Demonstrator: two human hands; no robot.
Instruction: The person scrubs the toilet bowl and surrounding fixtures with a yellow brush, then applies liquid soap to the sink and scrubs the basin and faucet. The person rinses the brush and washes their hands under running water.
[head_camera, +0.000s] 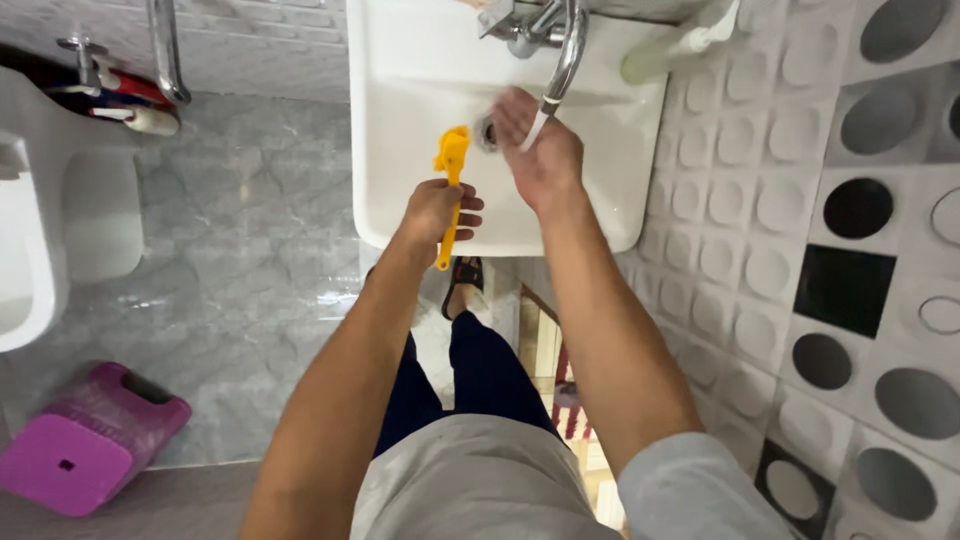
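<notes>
Porcelain, white and glossy, forms the rectangular sink (400, 120) at the top centre of the frame. Over its front rim the left hand (437, 210) has its fingers curled tight around the slim handle of a yellow plastic brush (450, 175), whose broader head points up into the basin. Just right of it, the right hand (540, 150) lies palm-down under the curved chrome tap (565, 50), fingers pressed together near the round metal drain (486, 133). Grey marbled floor tiles (250, 250) spread left; a purple plastic stool (90, 440) sits at lower left.
</notes>
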